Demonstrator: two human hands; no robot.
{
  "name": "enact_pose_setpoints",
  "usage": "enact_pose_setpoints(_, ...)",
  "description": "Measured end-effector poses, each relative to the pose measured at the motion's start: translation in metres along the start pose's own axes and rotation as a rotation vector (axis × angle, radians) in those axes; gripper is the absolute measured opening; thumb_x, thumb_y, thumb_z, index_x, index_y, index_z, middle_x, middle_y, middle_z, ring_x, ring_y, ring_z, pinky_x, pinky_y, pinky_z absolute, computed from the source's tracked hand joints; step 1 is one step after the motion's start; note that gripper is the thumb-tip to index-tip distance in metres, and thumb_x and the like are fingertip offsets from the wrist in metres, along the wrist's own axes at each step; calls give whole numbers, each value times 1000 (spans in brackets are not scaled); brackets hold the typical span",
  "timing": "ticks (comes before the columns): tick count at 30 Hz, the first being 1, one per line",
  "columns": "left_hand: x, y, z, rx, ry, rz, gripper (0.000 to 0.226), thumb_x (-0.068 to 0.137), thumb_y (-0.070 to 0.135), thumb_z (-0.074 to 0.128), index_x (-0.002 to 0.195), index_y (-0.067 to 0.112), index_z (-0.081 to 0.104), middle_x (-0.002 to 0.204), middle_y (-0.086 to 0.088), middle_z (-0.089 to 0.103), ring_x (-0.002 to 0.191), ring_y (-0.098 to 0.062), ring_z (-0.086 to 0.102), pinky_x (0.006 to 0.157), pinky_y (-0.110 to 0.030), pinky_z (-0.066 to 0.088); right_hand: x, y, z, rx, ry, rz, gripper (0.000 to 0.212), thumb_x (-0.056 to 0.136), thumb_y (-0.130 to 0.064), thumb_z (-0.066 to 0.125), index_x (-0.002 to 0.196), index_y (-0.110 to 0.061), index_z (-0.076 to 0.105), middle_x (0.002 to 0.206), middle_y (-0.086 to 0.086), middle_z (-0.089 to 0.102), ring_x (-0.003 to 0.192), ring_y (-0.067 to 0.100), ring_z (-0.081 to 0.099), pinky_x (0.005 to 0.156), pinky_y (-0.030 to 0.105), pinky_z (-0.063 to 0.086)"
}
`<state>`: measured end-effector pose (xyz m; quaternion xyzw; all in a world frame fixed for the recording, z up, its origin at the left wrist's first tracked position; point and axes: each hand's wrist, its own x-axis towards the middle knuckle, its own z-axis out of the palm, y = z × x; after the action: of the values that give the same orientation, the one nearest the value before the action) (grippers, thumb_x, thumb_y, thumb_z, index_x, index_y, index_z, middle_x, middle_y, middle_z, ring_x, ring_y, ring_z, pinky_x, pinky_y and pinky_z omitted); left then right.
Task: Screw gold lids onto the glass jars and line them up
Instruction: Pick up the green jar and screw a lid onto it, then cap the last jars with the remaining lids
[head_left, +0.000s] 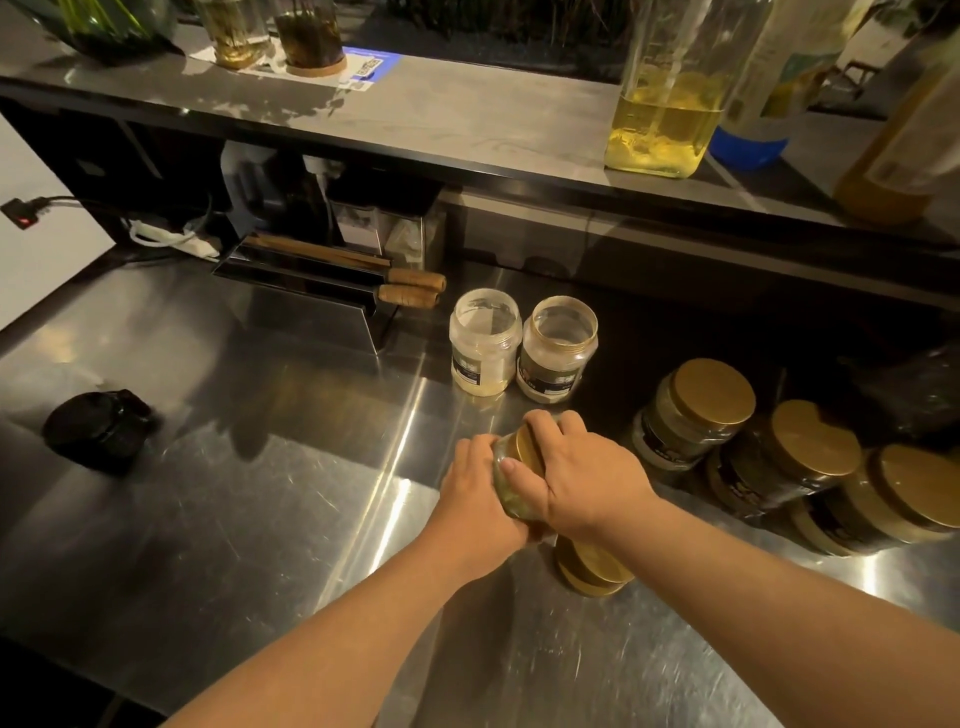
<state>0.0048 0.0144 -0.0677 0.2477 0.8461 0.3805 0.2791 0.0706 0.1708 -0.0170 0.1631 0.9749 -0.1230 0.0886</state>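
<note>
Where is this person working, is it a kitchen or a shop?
Probably a café or bar work counter, not a home kitchen: a steel worktop, a raised serving ledge holding big bottles of yellow liquid, and a row of matching gold-lidded jars.

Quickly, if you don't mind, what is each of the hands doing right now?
Left hand: closed around the body of the glass jar.
Right hand: closed over the gold lid on that same jar.

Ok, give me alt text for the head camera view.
Two hands, left hand and right hand, twist a gold lid onto a glass jar over a steel counter; two open jars stand behind.
</note>
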Motion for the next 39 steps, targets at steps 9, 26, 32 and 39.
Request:
enact_pose_setpoints(9, 15, 22, 15, -58, 51, -77, 124, 70, 36, 99, 166, 45, 21, 165, 2, 41, 153, -30, 40, 123, -53, 43, 15, 10, -32, -117, 88, -45, 93, 81, -90, 33, 153, -32, 30, 138, 0, 51, 110, 23, 57, 76, 38, 57)
enact_pose_setpoints(26, 71, 32, -48, 73, 67, -55, 79, 98, 45, 76, 165, 35, 36, 161, 5, 32, 151, -25, 38, 123, -54, 40, 49, 49, -85, -327, -41, 258, 109, 79, -80, 57, 163, -20, 22, 158, 9, 44, 142, 37, 43, 113, 47, 41)
enact_pose_setpoints(32, 70, 25, -59, 101, 11, -21, 79, 100, 45, 78, 167, 35, 37, 175, 9, 28, 161, -24, 28, 130, -55, 32, 98, 36, -89, -26, 105, 330, 127, 70, -71, 80, 167, -26, 11, 159, 13, 43, 145, 39, 39, 117, 50, 36)
enact_pose_setpoints(39, 86, 27, -66, 169, -67, -11, 87, 98, 54, 79, 170, 37, 33, 173, 5, 38, 158, -32, 34, 127, -56, 35, 157, 41, -73, 27, 24, 443, 144, 64, -70, 82, 165, -35, -14, 156, 13, 46, 144, 40, 43, 122, 55, 23)
